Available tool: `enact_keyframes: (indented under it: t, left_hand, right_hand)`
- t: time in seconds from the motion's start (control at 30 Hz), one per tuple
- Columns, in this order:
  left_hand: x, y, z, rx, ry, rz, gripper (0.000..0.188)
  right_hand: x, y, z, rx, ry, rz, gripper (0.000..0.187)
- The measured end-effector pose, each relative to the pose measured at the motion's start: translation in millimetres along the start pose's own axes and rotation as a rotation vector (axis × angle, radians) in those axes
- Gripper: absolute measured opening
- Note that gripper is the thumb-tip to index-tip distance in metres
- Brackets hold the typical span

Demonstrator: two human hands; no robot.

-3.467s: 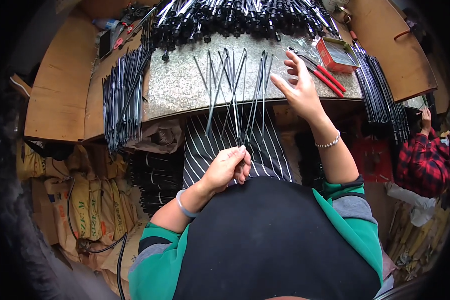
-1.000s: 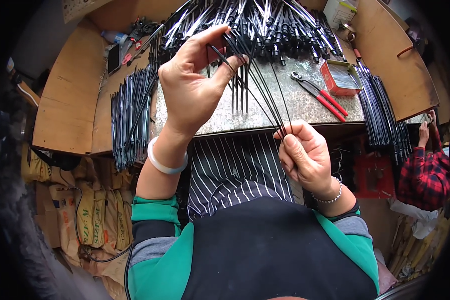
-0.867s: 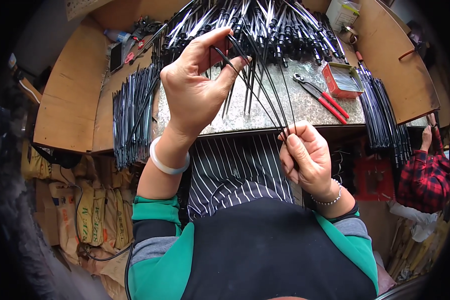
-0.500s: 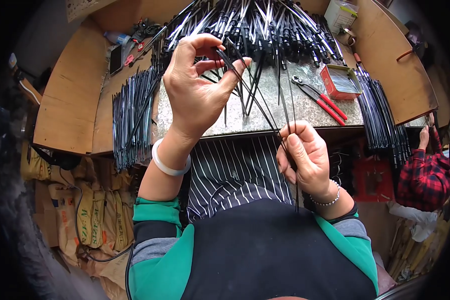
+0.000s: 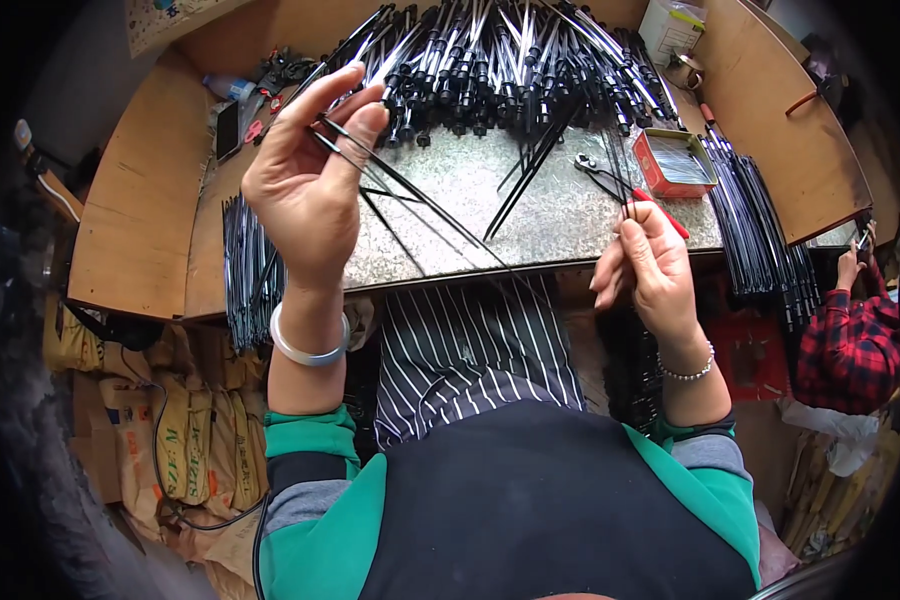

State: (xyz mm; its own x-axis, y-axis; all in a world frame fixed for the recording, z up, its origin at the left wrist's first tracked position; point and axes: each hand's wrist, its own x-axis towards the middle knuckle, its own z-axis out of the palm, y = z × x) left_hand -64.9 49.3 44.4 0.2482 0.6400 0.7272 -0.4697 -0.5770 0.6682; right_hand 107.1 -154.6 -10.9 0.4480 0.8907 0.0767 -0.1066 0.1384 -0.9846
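My left hand [image 5: 308, 205] is raised over the left part of the bench, thumb and fingers pinching a few thin black rods [image 5: 422, 196] that slant down to the right past the bench's front edge. At the right, my right hand [image 5: 658, 268] pinches a bunch of thin dark wires [image 5: 620, 160] standing up from its fingertips; their exact number is hard to see. Just behind that hand, red-handled pliers [image 5: 600, 176] lie on the bench. Between the hands, several black rods [image 5: 536, 168] rest on the grey bench top [image 5: 450, 160].
A large heap of black and silver rods [image 5: 490, 75] fills the back. Rod bundles hang over the front edge at the left [image 5: 253, 265] and right [image 5: 755, 215]. A red tin [image 5: 676, 165] holds thin pieces. Another person in a checked shirt [image 5: 850, 345] is at far right.
My hands have moved apart: the left went left, the right went right and up. The wires in my right hand are now separate from the rods in my left.
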Motion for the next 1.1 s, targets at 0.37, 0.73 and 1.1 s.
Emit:
enact_keyframes:
  t: [0.37,0.73,1.1]
  left_hand:
    - [-8.2,-19.0,43.2,0.211,-0.243,0.104,0.066]
    - [-11.5,-15.4,37.5,0.087,-0.235,0.031,0.072]
    - [-48.8,-60.5,-77.3,1.208,-0.157,0.189,0.030]
  right_hand:
    - [-22.3,-13.9,43.4,0.093,-0.279,0.073,0.024]
    - [-25.9,-25.2,39.6,0.148,-0.406,0.241,0.028]
    - [-6.0,-27.0,34.9,0.332,-0.137,-0.003,0.033]
